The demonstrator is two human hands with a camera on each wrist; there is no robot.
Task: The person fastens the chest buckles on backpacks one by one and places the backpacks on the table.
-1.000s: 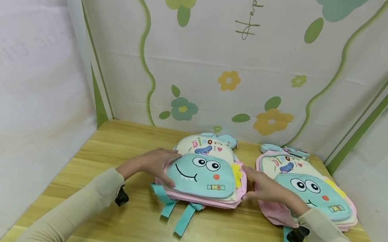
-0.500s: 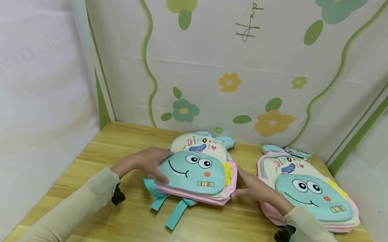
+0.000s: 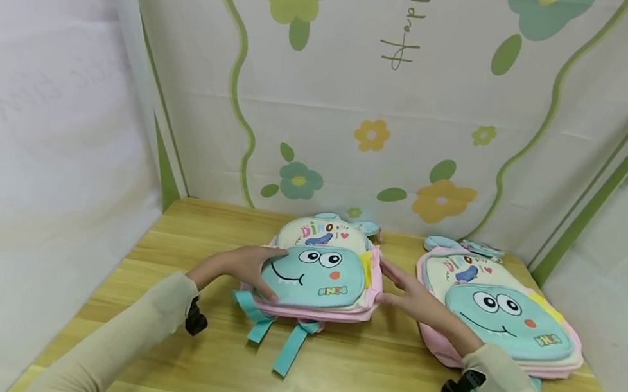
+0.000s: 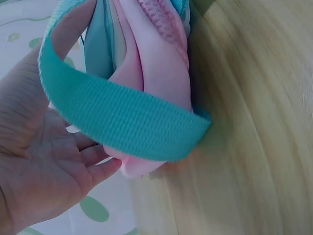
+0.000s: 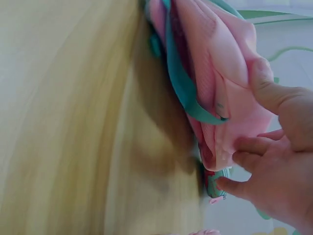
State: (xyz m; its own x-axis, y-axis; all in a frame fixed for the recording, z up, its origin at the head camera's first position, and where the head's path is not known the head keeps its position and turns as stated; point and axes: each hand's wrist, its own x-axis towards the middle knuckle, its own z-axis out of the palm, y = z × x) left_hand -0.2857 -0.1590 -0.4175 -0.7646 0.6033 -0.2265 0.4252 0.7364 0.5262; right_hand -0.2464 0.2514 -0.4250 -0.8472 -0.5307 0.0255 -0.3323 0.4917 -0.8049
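A small pink and teal dinosaur backpack [image 3: 310, 276] lies face up on the wooden table [image 3: 202, 364], between my two hands. On its left edge rests my left hand [image 3: 247, 267], thumb and fingers spread over the front pocket's side. In the left wrist view, a teal strap [image 4: 122, 117] loops across in front of that hand, and fingertips touch the pink fabric. My right hand [image 3: 418, 302] presses the backpack's pink right side with thumb and fingertips, its fingers fairly straight. The right wrist view shows this pink side panel [image 5: 227, 63] bulging above the table.
A second, matching backpack [image 3: 510, 315] lies to the right, partly behind my right forearm. Teal strap ends [image 3: 289, 348] trail toward the table's front. A white floral cloth [image 3: 331, 94] hangs behind the table, with white cloth at both sides.
Between my hands, the backpack has shifted left and turned slightly. Its right side now stands more raised, with the yellow spikes tilted inward. The second backpack stays in place.
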